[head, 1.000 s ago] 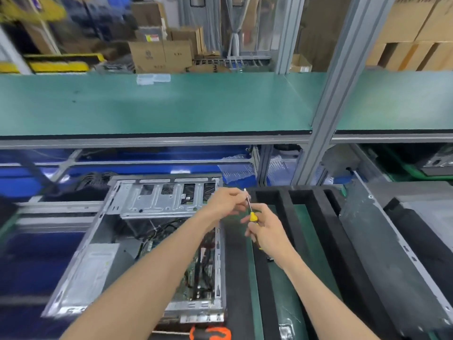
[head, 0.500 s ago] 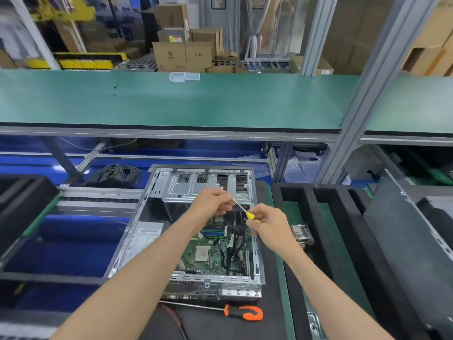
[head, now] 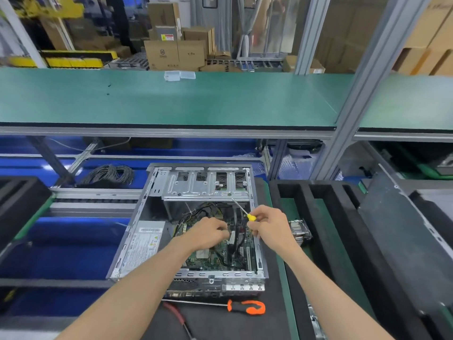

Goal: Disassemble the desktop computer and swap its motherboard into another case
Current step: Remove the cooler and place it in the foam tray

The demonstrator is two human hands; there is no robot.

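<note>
In the head view, the open computer case (head: 196,224) was laid at 6 o'clock on the worktop (head: 274,315). A yellow-handled screwdriver (head: 245,212) was pinched by the right hand (head: 268,227); the left hand (head: 208,233) was curled over the motherboard (head: 215,258), its hold unclear.

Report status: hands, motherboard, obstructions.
Right hand grips yellow screwdriver; left hand inside open case. Motherboard seated. Black cables across it.

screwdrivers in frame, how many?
2. A yellow-handled screwdriver is held in the right hand above the open case; an orange-handled screwdriver lies on the black mat in front of the case. Others may be hidden.
</note>
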